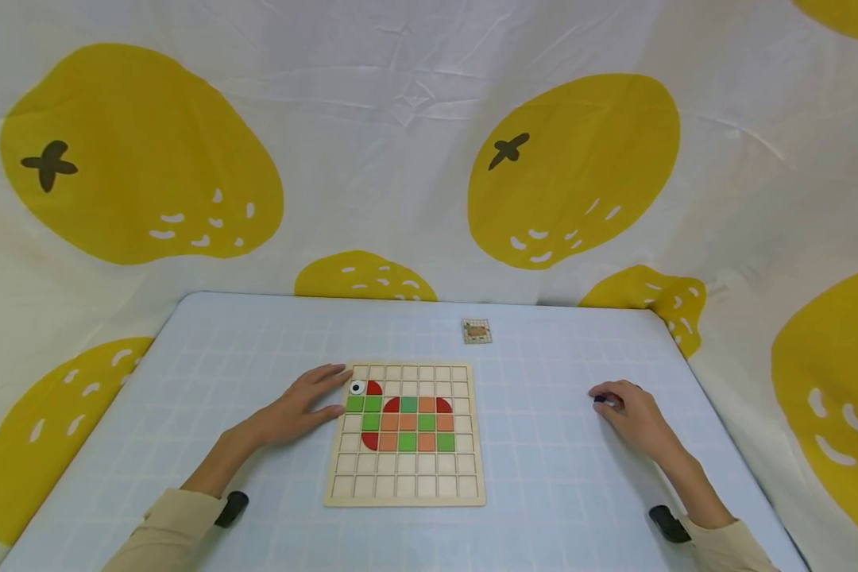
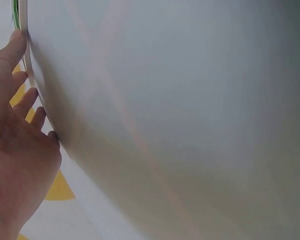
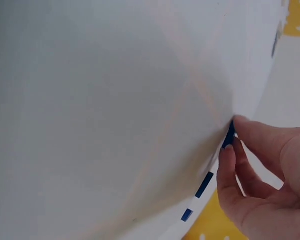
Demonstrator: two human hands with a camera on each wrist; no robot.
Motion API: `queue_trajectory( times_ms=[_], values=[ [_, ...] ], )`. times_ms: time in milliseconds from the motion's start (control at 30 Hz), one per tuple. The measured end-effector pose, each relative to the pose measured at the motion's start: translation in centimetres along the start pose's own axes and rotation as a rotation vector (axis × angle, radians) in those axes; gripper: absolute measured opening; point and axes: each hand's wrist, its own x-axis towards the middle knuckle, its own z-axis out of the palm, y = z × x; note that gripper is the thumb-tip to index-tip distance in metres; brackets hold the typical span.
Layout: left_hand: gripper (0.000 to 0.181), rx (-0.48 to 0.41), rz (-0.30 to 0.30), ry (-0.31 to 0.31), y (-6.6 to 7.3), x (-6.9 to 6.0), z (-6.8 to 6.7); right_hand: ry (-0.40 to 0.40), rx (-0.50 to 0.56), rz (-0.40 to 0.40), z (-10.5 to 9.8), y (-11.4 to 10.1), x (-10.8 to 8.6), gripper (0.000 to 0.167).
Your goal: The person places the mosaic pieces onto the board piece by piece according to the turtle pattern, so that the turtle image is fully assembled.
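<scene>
A square wooden grid board (image 1: 404,502) lies on the table, with green, orange and red tiles and a round eye piece (image 1: 357,388) set in its cells. My left hand (image 1: 296,409) rests at the board's left side, fingers extended and touching its edge, seen also in the left wrist view beside the board's rim (image 2: 24,15). Off to the right of the board, my right hand (image 1: 632,417) pinches a dark blue tile (image 3: 229,135) between thumb and fingers, close to the tabletop. Two more blue pieces (image 3: 204,185) lie near that hand in the right wrist view.
A small square picture card (image 1: 477,331) lies behind the board near the table's back edge. The table has a pale blue checked cover (image 1: 543,477). White cloth with yellow fruit prints (image 1: 572,175) hangs behind and at the sides.
</scene>
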Motion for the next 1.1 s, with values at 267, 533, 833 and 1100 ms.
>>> queue_trajectory(
  times_ms=[267,533,833,1100],
  values=[
    [0.066,0.003,0.002,0.0,-0.1,0.0,0.0,-0.002,0.013,0.025,0.0,0.1,-0.1,0.015],
    [0.064,0.011,0.037,0.018,0.1,0.0,-0.1,-0.078,0.06,0.055,-0.9,-0.3,-0.6,0.02],
    [0.065,0.005,0.019,0.011,0.2,-0.1,-0.1,-0.022,0.021,0.013,-0.2,0.1,-0.2,0.011],
    [0.065,0.007,0.015,0.013,0.6,-0.3,-0.3,0.054,0.007,-0.051,0.1,-0.3,-0.1,0.01]
  ],
)
